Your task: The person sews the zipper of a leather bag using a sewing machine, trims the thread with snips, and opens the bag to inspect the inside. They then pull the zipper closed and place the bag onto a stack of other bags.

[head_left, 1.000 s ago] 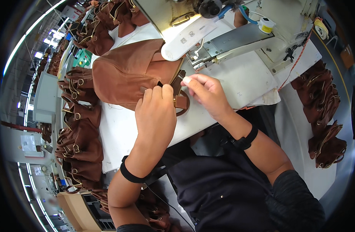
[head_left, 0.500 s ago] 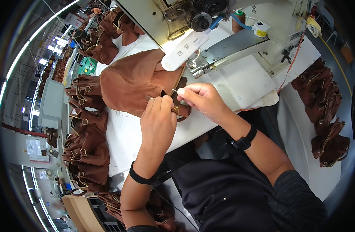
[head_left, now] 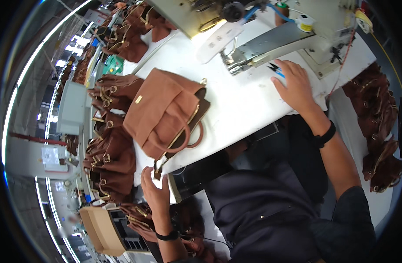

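R hand [head_left: 295, 87] half-curled at blue snips [head_left: 279, 73], can't tell if gripping; L hand [head_left: 156, 193] open, fingers apart by brown tab [head_left: 157, 173], contact unclear. Bag [head_left: 159, 109] on white table [head_left: 229, 111], left of sewing m/c [head_left: 273, 47].

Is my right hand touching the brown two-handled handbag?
No, your right hand is at the blue-handled black snips, away from the handbag.

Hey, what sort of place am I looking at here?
Probably a bag-making workshop or factory: a sewing machine stands at a white worktable, a brown handbag sits on that table, and many similar bags are bunched along the left.
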{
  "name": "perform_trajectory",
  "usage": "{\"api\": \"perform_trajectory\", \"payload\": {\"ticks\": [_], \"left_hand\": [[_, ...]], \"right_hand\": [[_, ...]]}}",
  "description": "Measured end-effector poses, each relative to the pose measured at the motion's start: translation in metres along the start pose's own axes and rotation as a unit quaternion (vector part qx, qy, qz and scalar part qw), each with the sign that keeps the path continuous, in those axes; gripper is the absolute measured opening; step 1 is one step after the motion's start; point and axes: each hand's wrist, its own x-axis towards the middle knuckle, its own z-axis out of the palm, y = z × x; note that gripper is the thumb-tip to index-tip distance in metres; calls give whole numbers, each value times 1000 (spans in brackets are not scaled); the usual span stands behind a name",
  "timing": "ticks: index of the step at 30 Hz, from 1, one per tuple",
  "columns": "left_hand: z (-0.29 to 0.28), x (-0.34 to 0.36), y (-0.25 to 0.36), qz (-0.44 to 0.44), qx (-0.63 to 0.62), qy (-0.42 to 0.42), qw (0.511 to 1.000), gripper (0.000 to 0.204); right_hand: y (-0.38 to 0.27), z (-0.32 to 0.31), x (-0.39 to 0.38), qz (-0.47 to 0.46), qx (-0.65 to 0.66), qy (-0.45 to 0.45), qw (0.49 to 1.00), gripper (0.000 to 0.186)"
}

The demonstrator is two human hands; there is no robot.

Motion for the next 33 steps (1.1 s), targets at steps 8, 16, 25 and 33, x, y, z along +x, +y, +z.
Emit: {"api": "perform_trajectory", "payload": {"ticks": [8, 16, 25, 33], "left_hand": [[4, 7, 108, 209, -10, 103, 972, 66], [79, 129, 166, 211, 167, 82, 960, 65], [-55, 169, 130, 287, 58, 18, 956, 45], [-184, 136, 168, 100, 154, -154, 971, 30]], "right_hand": [[0, 3, -4, 5, -14, -10, 1000, 39], [3, 8, -5, 17, 18, 18, 1000, 33], [10, 15, -8, 17, 21, 26, 999, 30], [-19, -8, -9, 16, 27, 25, 999, 41]]}}
